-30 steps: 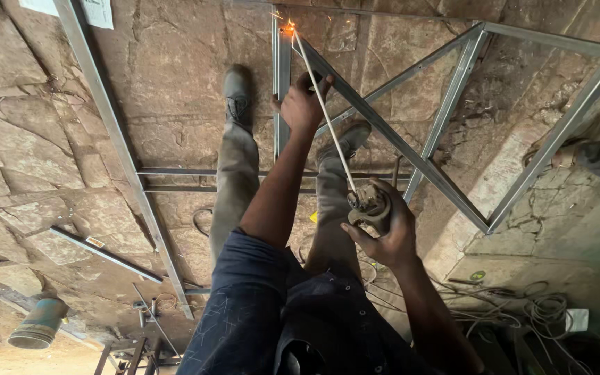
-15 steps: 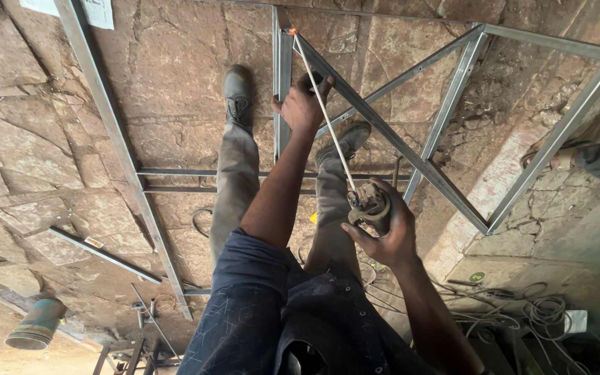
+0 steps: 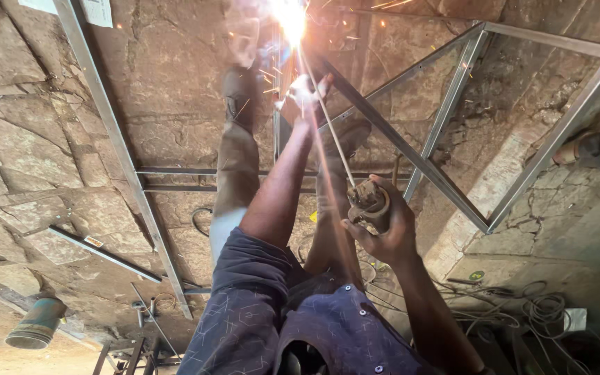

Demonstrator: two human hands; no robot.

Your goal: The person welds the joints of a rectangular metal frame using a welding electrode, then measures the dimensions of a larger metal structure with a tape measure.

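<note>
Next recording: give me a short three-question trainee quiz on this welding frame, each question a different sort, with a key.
1. True or false: the right hand holds the electrode holder.
2. Multiple choice: the bright arc sits at (A) the far tip of the welding rod, (B) the grey pipe, (C) the coiled cables.
3. Fill in: the left hand rests near the rod on the metal ____ lying on the stone floor.

Key: 1 true; 2 A; 3 frame.
</note>
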